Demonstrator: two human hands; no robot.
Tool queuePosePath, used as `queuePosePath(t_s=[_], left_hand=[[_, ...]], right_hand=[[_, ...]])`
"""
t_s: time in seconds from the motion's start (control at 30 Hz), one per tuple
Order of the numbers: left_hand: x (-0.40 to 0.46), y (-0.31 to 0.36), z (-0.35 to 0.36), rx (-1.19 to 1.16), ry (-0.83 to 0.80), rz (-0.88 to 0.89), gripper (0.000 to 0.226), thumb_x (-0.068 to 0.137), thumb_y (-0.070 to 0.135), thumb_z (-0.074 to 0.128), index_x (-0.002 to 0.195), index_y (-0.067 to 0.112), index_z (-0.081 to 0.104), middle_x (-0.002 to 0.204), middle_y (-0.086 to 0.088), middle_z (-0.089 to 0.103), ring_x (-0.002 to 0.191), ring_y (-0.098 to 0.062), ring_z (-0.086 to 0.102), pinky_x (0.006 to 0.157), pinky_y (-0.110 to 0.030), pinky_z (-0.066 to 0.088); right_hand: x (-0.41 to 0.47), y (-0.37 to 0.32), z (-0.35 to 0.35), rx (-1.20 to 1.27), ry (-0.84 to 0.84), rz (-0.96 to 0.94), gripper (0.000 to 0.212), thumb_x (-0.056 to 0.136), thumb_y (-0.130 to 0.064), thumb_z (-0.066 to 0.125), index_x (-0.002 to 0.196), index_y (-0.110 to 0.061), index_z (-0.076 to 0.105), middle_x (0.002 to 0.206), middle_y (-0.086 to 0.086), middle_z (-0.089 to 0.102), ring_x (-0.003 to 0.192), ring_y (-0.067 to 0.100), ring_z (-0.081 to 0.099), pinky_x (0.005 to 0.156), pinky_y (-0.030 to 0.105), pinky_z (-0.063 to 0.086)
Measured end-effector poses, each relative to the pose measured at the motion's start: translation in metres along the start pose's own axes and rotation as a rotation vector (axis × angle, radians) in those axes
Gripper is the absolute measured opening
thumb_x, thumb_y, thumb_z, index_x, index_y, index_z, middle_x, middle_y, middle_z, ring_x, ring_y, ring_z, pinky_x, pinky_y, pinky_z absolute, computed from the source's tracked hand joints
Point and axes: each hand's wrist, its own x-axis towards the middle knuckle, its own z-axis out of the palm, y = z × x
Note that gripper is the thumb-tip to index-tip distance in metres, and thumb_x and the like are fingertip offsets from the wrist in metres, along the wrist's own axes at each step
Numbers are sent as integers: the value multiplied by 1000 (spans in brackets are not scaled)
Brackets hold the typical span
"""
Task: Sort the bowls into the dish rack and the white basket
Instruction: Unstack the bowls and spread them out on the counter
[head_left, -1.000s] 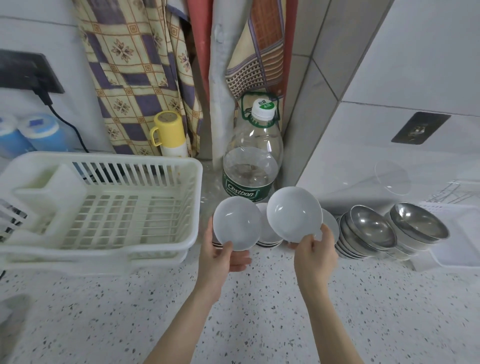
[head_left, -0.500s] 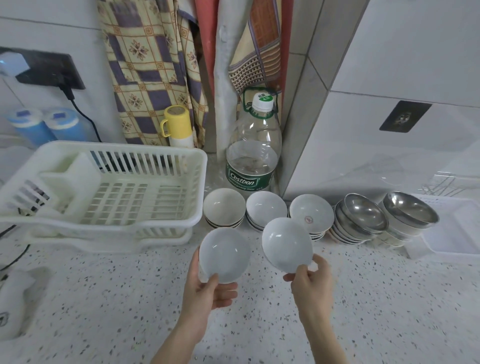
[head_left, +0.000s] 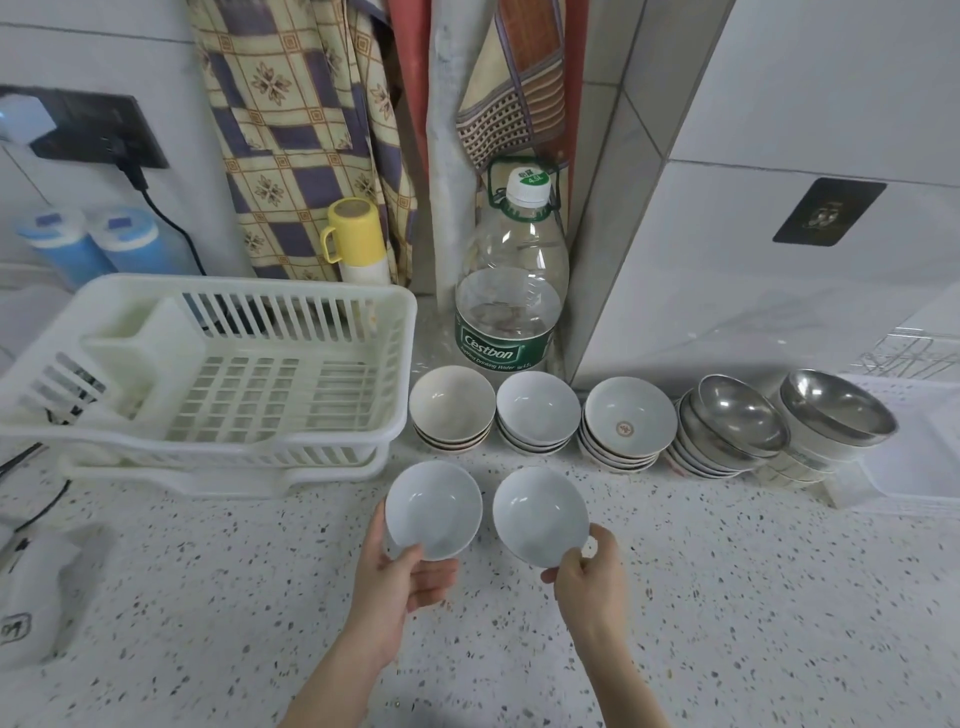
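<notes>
Bowls fill both my hands. My left hand (head_left: 400, 574) grips one white bowl (head_left: 434, 509) by its near rim, thumb inside; my right hand (head_left: 589, 577) pinches a second white bowl (head_left: 540, 514) just beside it. Beyond them stand three stacks of bowls (head_left: 537, 413) and tilted steel bowls (head_left: 737, 418). Left of the stacks sits the white basket (head_left: 208, 374).

Speckled countertop (head_left: 727, 597), white dish rack (head_left: 218, 384), water bottle (head_left: 511, 291), bowl stacks (head_left: 540, 415), steel bowls (head_left: 779, 421), white tray (head_left: 914, 467)
</notes>
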Motion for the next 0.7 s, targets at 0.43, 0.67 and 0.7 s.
queuePosePath(t_s=[0.43, 0.67, 0.7], left_hand=[[19, 3, -2, 38, -9, -14, 70, 99, 5, 52, 141, 55, 26, 84, -27, 75, 64, -29, 74, 49, -29, 55], [24, 2, 0, 57, -35, -24, 66, 100, 6, 51, 130, 60, 29, 87, -25, 76, 66, -27, 74, 51, -30, 56], [24, 2, 0, 61, -41, -24, 66, 101, 7, 50, 130, 61, 27, 87, -24, 76, 67, -27, 74, 52, -30, 56]], right_hand=[[23, 1, 7, 5, 27, 23, 39, 100, -12, 42, 139, -13, 40, 67, 7, 70, 66, 19, 66, 49, 31, 48], [25, 2, 6, 20, 19, 58, 41, 98, -9, 41, 139, -14, 40, 70, 7, 72, 60, 13, 64, 50, 27, 44], [25, 2, 6, 20, 18, 56, 42, 98, -9, 42, 139, -14, 40, 70, 6, 72, 61, 13, 64, 50, 27, 44]])
